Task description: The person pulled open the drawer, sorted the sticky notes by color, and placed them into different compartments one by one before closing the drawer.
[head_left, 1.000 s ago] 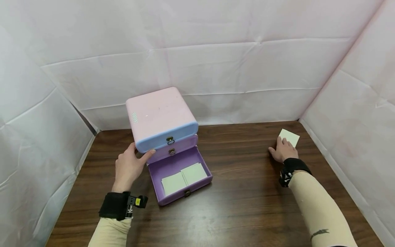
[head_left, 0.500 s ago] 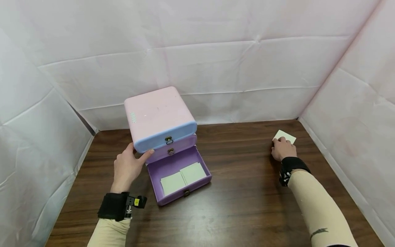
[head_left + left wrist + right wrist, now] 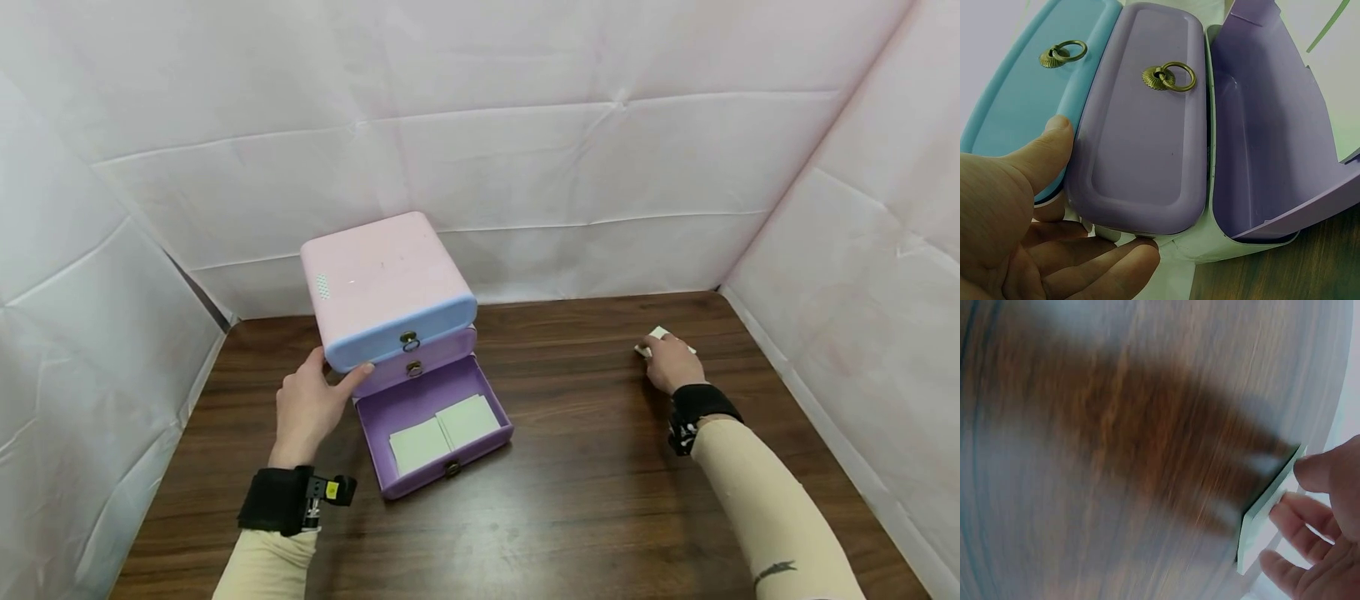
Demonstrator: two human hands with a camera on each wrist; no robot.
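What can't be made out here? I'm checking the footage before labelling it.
- White card: head view, mostly hidden under the right hand.
- Table: right wrist view, motion-blurred.
- Top two drawers: closed, contents hidden.
- Left hand: left wrist view, cut off by the frame edge.

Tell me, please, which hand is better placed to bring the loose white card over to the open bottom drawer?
The right hand: its fingers already pinch the white card. The left hand rests against the drawer unit, beside the open bottom drawer.

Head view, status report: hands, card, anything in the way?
Right hand pinches card. Left hand rests on drawer unit. Bottom drawer open, path clear.
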